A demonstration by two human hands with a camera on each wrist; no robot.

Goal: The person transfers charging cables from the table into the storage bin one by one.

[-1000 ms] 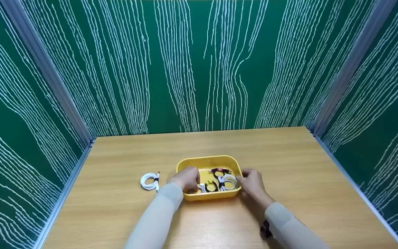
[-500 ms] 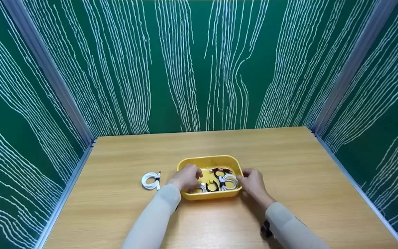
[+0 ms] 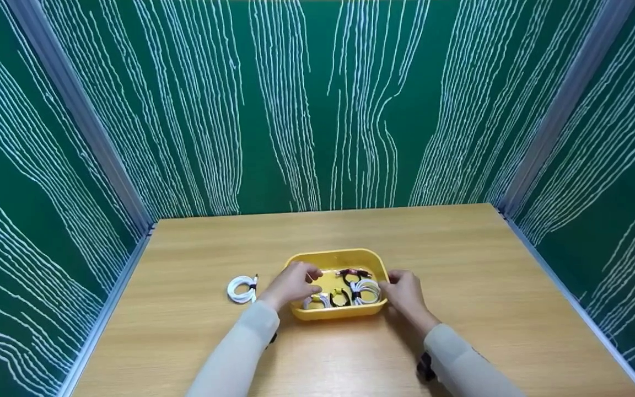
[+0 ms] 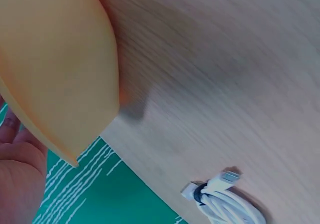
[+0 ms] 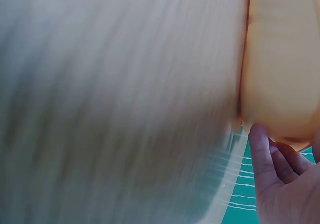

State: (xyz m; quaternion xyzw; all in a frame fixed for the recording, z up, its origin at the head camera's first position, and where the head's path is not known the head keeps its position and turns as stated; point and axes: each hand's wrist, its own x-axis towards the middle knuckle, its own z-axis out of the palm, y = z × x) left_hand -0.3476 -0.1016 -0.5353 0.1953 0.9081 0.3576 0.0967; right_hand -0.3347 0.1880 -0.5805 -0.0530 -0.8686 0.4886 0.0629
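Observation:
A yellow tray point(image 3: 333, 257) sits mid-table and holds several coiled cables: a white coil point(image 3: 366, 290), a black coil point(image 3: 340, 298), a red-and-black one point(image 3: 351, 273) and another white coil point(image 3: 317, 301). My left hand point(image 3: 294, 283) hovers over the tray's left side with its fingers curled inward past the rim. Whether they pinch anything is hidden. In the left wrist view the tray's outer wall point(image 4: 55, 69) fills the left, with my left hand point(image 4: 17, 174) behind its rim. My right hand point(image 3: 403, 291) grips the tray's right rim, its thumb pressed against the tray wall point(image 5: 280, 59) in the right wrist view.
One bundled white cable point(image 3: 242, 288) lies on the wooden table point(image 3: 461, 264) just left of the tray, also visible as the white cable point(image 4: 225, 201) in the left wrist view. Green patterned walls with metal corner posts enclose the table on three sides.
My left hand has risen slightly and drawn back toward the tray's left rim, uncovering the small white coil. My right hand and the tray have stayed put.

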